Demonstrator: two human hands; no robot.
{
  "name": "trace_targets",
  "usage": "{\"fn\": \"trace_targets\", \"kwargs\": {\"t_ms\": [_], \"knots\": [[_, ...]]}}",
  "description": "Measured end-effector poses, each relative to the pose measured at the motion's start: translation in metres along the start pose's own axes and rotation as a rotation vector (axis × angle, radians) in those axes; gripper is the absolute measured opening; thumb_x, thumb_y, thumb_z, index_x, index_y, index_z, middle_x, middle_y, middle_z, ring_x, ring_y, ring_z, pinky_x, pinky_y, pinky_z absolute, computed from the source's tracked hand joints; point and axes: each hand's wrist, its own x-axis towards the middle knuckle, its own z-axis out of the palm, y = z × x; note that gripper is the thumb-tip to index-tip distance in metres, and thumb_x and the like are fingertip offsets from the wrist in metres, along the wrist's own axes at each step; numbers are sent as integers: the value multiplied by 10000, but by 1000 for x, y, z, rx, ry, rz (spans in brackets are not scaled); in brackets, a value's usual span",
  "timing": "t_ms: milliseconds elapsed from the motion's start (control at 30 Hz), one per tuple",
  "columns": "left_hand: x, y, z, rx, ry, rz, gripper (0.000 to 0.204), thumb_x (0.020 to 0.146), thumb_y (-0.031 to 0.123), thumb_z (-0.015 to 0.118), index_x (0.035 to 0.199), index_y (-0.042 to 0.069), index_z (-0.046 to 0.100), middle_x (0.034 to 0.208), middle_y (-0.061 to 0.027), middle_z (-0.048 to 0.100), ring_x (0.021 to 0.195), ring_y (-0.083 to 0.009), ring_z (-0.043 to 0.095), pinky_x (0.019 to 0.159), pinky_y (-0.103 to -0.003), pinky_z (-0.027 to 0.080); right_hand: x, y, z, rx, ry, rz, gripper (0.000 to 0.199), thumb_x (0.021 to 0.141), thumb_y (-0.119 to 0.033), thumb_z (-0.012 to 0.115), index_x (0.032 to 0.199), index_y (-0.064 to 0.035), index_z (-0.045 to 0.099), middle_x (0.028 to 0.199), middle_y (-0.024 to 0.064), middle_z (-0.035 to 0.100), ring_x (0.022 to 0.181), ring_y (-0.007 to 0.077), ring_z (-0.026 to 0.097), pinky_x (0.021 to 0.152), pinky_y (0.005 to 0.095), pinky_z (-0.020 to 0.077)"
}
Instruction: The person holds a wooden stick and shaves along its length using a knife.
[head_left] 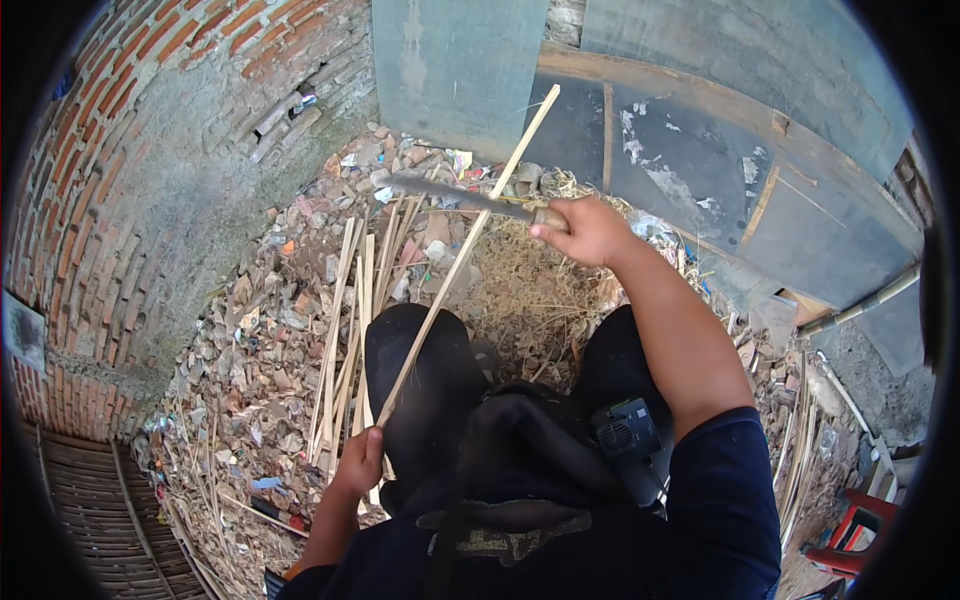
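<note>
Rubble of broken brick, stones and dry straw (270, 330) covered the ground below a curved red brick wall (150, 150), with grey boards (720, 170) leaning behind it. Seen from the head camera, a long pale split bamboo strip (462, 250) ran slantwise over the rubble, its upper end rising toward the grey boards. The left hand (358, 462) was closed around the strip's lower end, beside the person's dark-trousered knee (420, 380). The right hand (585, 232) was clamped on the wooden handle of a long dark-bladed knife (450, 193), whose blade crossed the strip near its upper part. More pale bamboo slats (345, 330) lay on the rubble just left of the strip.
</note>
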Motion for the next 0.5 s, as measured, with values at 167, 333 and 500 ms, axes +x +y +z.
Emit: {"fn": "trace_targets", "kwargs": {"t_ms": [167,333,500], "knots": [[2,5,-8,-12,-43,-22,571,1095,449,361,802,-4,550,628,-44,506,597,-143,473,571,-332,405,5,33,7,31,139,164,637,919,-651,565,1118,-63,707,884,199,718,909,374,706,829,482,547],[4,16,-18,-322,-237,-253,559,1100,466,332,694,104,462,593,29,396,540,-86,351,505,-279,311,-13,-17,16,-133,10,-164,544,906,-621,604,910,-81,667,703,155,659,717,386,673,678,498,517],[5,-8,-10,-269,-157,-197,577,1096,487,321,710,85,471,599,25,418,544,-91,373,508,-285,321,-2,-17,15,15,-221,-193,588,892,-669,581,965,-98,698,817,164,691,860,362,698,758,492,536]]}}
